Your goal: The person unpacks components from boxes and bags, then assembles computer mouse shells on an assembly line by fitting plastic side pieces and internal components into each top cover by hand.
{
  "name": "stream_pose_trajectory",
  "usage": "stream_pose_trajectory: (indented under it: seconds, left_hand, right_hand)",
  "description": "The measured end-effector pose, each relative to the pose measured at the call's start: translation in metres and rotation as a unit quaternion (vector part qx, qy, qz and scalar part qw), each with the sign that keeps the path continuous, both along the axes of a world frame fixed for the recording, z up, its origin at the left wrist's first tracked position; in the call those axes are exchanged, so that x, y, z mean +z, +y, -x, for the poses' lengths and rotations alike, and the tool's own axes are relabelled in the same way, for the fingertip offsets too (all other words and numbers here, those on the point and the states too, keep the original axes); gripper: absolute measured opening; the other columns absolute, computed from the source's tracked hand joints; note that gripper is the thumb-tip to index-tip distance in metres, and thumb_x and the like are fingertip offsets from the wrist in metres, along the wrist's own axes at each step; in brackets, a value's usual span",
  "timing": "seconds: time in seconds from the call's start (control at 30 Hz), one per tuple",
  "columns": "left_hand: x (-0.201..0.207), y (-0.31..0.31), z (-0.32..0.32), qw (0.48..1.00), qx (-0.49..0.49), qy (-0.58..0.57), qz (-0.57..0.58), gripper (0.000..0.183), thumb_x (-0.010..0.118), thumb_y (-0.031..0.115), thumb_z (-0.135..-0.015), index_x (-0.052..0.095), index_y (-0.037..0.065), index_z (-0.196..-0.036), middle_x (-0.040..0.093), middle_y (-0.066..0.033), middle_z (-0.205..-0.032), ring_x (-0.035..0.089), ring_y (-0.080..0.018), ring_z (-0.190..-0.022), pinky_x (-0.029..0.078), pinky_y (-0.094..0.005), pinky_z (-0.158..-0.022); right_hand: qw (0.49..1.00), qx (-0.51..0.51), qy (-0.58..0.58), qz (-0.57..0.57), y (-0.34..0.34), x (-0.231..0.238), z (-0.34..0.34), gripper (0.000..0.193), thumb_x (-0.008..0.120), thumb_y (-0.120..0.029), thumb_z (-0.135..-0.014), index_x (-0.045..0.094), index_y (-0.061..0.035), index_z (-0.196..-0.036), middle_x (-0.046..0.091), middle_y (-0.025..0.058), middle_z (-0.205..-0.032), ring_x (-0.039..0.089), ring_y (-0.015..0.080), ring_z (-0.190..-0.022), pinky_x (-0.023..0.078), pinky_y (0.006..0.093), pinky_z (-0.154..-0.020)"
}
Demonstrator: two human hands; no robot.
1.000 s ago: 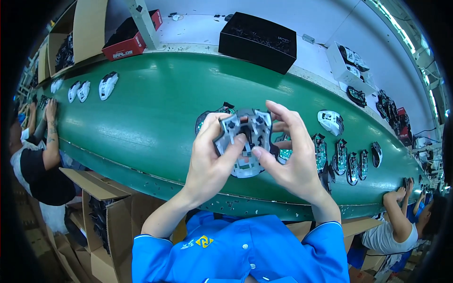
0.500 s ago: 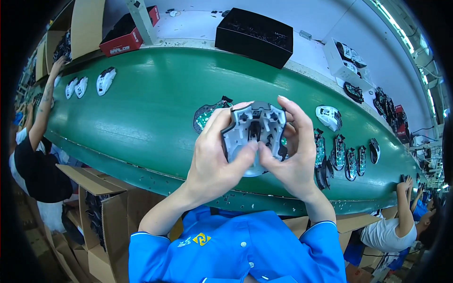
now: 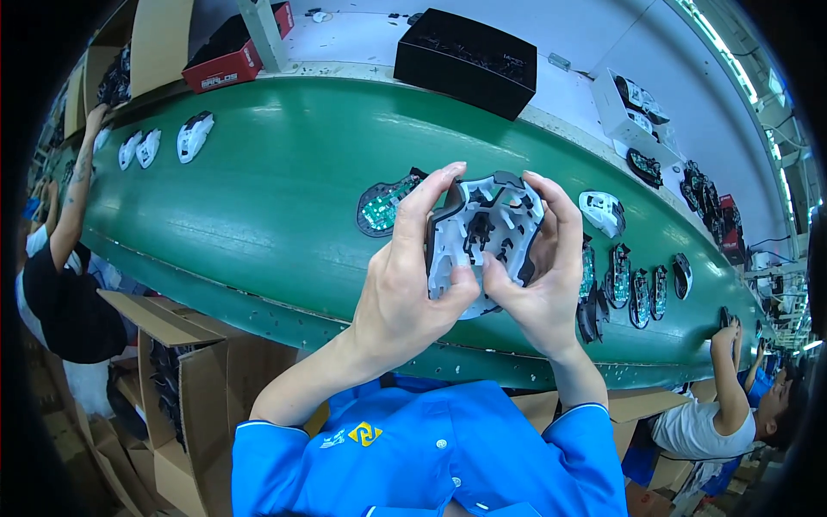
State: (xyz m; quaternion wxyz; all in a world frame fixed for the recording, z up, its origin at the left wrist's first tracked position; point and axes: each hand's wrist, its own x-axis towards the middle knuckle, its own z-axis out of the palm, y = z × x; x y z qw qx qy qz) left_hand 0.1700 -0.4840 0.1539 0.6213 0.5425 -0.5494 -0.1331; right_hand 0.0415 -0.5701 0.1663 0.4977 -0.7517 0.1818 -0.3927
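Between my hands is a mouse top shell [image 3: 459, 246], white inside with dark edges, its hollow inner side turned up toward me. My left hand [image 3: 398, 269] grips its left side, thumb pressing inside the shell and fingers at the far edge. On the other side my right hand [image 3: 553, 271] holds the shell in the same way, with the thumb also inside. Just beyond my left fingers, a mouse base with a green circuit board [image 3: 379, 209] lies on the green belt. To the right of my right hand rests a white mouse shell [image 3: 602, 214].
Several mouse bases with circuit boards [image 3: 618, 276] line the green conveyor belt [image 3: 284, 172] at the right. White mouse shells [image 3: 195, 136] lie far left. A black box [image 3: 465, 62] and a red box [image 3: 226, 69] stand behind the belt. Co-workers [image 3: 76, 293] are on both sides.
My hands have tilted the mouse shell and shifted it slightly right. My left fingers have moved up to its far edge, and both thumbs stay inside it.
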Motion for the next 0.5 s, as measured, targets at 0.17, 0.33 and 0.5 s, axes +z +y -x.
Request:
stream_pose_trajectory:
  seconds: [0.17,0.33,0.5]
  left_hand:
    - [-0.001,0.000,0.003,1.000,-0.015,0.008,-0.004,0.070,0.055,-0.004,-0.070,0.028,-0.001,-0.135,0.044,-0.0203,-0.132,0.053,-0.0371,-0.114,0.046,-0.0389,-0.092]
    - [-0.008,0.000,-0.001,1.000,-0.006,-0.004,-0.002,0.070,0.056,-0.004,-0.071,0.027,-0.001,-0.135,0.043,-0.0200,-0.133,0.054,-0.0367,-0.113,0.047,-0.0391,-0.090]
    - [-0.004,-0.003,-0.004,0.999,0.012,-0.041,-0.003,0.071,0.056,-0.004,-0.073,0.025,-0.001,-0.137,0.043,-0.0216,-0.133,0.057,-0.0372,-0.108,0.049,-0.0386,-0.086]
  right_hand:
    - [0.999,-0.005,-0.044,0.017,0.001,-0.004,-0.002,0.071,0.065,0.009,-0.069,0.034,0.0003,-0.132,0.039,0.0121,-0.120,0.052,0.0181,-0.106,0.048,0.0308,-0.091]
    - [0.999,-0.015,-0.050,-0.005,0.004,-0.008,-0.007,0.068,0.065,0.008,-0.070,0.035,-0.0001,-0.131,0.042,0.0119,-0.116,0.054,0.0186,-0.104,0.048,0.0308,-0.089]
    - [0.998,-0.029,-0.050,-0.003,0.001,-0.009,-0.009,0.068,0.065,0.007,-0.069,0.037,-0.0017,-0.130,0.044,0.0115,-0.113,0.056,0.0175,-0.097,0.049,0.0299,-0.085]
